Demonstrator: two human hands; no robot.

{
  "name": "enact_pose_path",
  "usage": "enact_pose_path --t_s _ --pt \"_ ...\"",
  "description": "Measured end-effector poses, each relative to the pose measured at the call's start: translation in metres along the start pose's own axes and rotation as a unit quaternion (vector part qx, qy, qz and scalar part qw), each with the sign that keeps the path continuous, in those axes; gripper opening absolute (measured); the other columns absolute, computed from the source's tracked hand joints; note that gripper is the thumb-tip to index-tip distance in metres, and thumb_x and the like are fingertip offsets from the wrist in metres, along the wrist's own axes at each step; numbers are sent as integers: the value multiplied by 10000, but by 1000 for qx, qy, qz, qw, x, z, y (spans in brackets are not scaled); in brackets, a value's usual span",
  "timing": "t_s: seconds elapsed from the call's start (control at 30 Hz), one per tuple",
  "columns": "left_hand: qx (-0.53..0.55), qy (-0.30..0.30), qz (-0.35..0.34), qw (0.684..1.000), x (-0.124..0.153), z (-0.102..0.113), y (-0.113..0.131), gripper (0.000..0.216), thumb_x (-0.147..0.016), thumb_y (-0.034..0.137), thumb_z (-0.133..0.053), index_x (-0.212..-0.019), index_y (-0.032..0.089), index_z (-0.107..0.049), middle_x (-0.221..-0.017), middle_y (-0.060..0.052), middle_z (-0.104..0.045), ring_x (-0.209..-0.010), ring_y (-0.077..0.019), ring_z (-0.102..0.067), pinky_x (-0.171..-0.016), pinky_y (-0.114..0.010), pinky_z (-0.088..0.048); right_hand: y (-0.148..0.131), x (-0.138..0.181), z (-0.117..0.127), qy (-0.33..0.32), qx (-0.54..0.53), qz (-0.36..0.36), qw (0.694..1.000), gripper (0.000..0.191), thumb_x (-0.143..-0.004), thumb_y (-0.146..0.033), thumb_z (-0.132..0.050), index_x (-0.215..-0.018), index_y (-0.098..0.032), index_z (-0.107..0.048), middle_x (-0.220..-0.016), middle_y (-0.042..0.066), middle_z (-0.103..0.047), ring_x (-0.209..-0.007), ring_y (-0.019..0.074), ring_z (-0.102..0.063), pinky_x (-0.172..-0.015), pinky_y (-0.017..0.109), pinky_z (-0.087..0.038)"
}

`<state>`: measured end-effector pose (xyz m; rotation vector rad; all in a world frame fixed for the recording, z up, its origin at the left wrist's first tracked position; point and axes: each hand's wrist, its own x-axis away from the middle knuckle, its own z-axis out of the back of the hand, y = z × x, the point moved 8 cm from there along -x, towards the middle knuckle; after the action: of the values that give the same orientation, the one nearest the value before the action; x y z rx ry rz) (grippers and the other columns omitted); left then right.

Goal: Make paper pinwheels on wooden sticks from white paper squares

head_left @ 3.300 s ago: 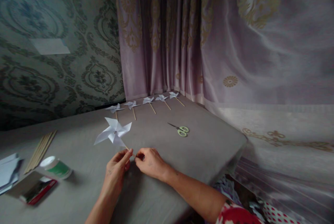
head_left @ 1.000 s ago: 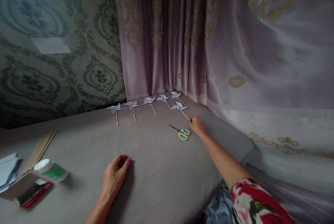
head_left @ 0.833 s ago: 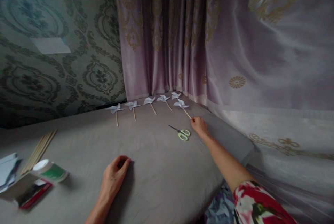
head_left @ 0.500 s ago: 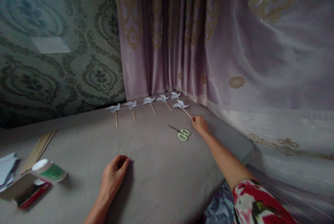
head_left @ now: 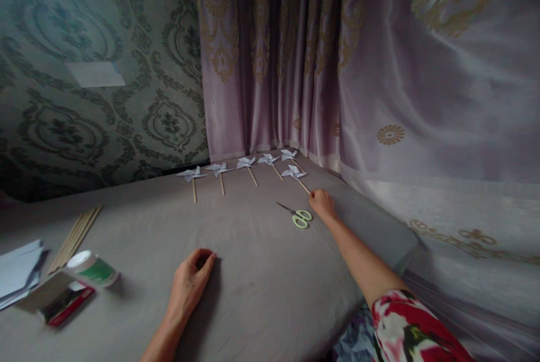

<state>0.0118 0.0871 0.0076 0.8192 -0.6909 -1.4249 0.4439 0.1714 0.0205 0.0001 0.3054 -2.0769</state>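
Paper pinwheel lies at the far right of the bed. The right hand has its grip drawn narrow on the near end of the pinwheel's wooden stick, which is pinched between the fingertips. The white vanes seem to rest on the grey sheet beyond.

It looks very light. The stick is thin and stiff and would likely snap if bent. The folded paper vanes are soft and would crease or tear under any squeeze. The stick is the place to take hold, low on the shaft as now, keeping clear of the vanes and their centre pin.

Just left of the hand lie green-handled scissors, close to the stick but apart from it. Farther off, five more pinwheels lie in a row toward the curtain and the patterned wall.

The left hand rests near on the sheet with its fingers loosely curled, and its grip holds nothing.

At the near left are a bundle of bare sticks, a green-and-white container on its side, a red-edged box and a stack of white paper.
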Motion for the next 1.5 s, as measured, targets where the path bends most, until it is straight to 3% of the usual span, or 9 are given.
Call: enact_pose_path --t_s 1.07,1.5 --pt "5 -5 -7 1000 2 -2 -1 344 -706 499 -523 -758 179 -637 -679 -44 -674 -643 -201 -610 -607 -292 -457 -23 -8 -2 0 -7 7 1000 289 -924 -238 -427 -1044 -158 -678 -1087 157 -666 -984 207 -653 -772 258 -462" --pt "-1 1 -10 1000 2 -2 0 337 -711 493 -523 -760 181 -640 -699 -58 -683 -650 -208 -611 -623 -302 -458 -23 3 -2 13 2 20 1000 306 -943 -267 -396 -1060 -181 -665 -1134 141 -640 -991 198 -645 -772 251 -459"
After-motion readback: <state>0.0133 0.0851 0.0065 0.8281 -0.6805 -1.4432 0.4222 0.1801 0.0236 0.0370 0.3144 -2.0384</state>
